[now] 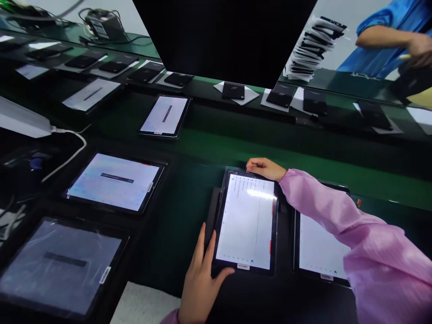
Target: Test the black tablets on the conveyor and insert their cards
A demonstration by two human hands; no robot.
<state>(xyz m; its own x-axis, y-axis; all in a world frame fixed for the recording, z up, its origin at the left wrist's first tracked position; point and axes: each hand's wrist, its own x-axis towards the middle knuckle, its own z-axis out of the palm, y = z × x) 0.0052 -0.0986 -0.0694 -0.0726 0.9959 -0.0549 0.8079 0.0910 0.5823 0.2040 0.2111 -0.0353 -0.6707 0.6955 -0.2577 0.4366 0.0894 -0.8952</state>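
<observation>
A: What is the left hand [201, 276] doing?

B: It is resting at the near left corner of the lit tablet [245, 220], its thumb and fingers standing wide apart. The index finger is touching the left edge, and the thumb is lying at the bottom edge.

A: And the right hand [266, 168]?

B: It is reaching to the top edge, its fingers curling close together. Some red is showing at the fingertips; I cannot tell whether they are gripping anything.

A: Where is the lit tablet lying, then?

B: It is lying face up between both hands. The right sleeve [313, 202] is crossing over a second tablet [317, 247] just beside it.
</observation>
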